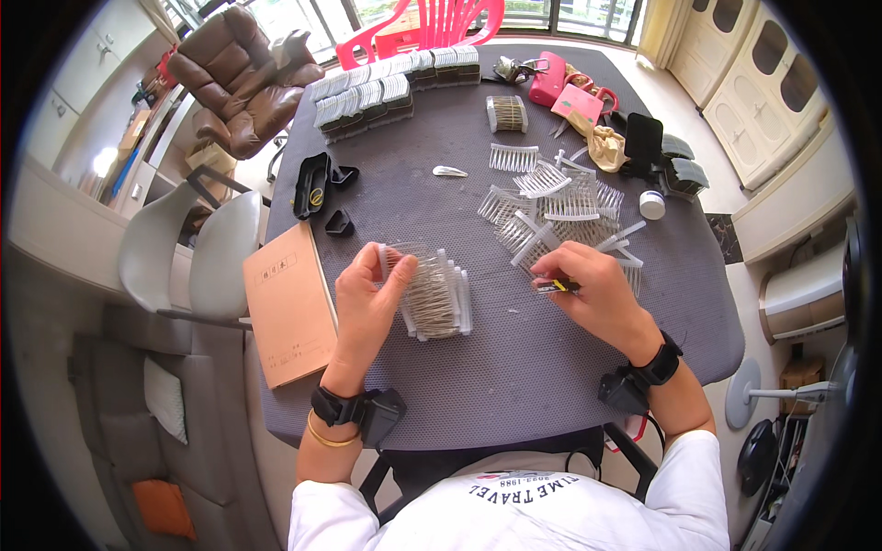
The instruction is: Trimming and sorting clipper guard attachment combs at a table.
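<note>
Near the table's front, my left hand [372, 285] pinches a clear hair comb at the left end of a row of stacked combs [432, 298]. The combs have thin teeth and pale, whitish ends. To the right, my right hand [593, 285] is closed round a small black-and-yellow tool [557, 286]; its kind is mostly hidden by the fingers. Just beyond that hand lies a loose heap of similar clear combs [570, 197], tumbled at different angles. One single comb [513, 158] lies flat at the heap's far edge.
A brown paper-covered book [289, 308] lies at the left edge, below black trays [312, 184]. Long rows of packed combs [367, 108] stand far left, a bundle [507, 114] far middle. A silver hair clip [449, 171] lies mid-table. A white jar [651, 205] stands right.
</note>
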The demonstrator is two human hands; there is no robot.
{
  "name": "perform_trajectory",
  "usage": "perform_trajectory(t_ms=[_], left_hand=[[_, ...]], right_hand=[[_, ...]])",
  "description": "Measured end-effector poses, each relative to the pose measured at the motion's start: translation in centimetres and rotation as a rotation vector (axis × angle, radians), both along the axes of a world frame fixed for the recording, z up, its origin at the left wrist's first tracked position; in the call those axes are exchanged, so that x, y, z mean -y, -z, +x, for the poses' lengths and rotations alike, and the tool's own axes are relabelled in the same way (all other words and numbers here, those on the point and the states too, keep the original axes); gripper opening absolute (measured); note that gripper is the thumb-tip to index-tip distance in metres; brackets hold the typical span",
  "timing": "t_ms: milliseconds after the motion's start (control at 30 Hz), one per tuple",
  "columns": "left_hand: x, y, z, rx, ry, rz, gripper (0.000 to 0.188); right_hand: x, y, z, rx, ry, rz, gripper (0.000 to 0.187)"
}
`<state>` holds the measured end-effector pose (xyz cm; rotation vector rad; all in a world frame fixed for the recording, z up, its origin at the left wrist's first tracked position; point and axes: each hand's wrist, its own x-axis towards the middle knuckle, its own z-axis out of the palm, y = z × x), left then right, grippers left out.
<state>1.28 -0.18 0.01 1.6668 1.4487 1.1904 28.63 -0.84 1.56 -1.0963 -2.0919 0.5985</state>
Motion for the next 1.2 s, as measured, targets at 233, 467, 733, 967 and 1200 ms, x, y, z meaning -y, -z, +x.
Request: perform_trajectory(t_ms=[233, 467, 733, 967, 1200], left_hand=[[1.6, -1.5, 0.5, 0.443, -0.055, 0.02, 0.025], [4.7, -3.1, 3.7, 0.4, 0.596, -0.524, 0.025], [3.6, -2.5, 3.2, 0.26, 0.622, -0.366, 0.033], [3.1, -2.1, 2.2, 0.007, 0.342, -0.071, 0.022], [4.6, -2.0, 3.9, 0.068, 0.177, -0.067, 0.015]], right_hand=[[0.7, -0.3, -0.2, -0.129, 0.01, -0.171, 0.02], [2.1, -0.6, -2.6, -0.571, -0.235, -0.775, 0.034], [1.9, -0.5, -2.2, -0.566, -0.211, -0.732, 0.022], [1.6, -0.9, -0.9, -0.429, 0.081, -0.402, 0.021], [3.0, -0.6, -1.8, -0.59, 0.064, -0.38, 0.022]])
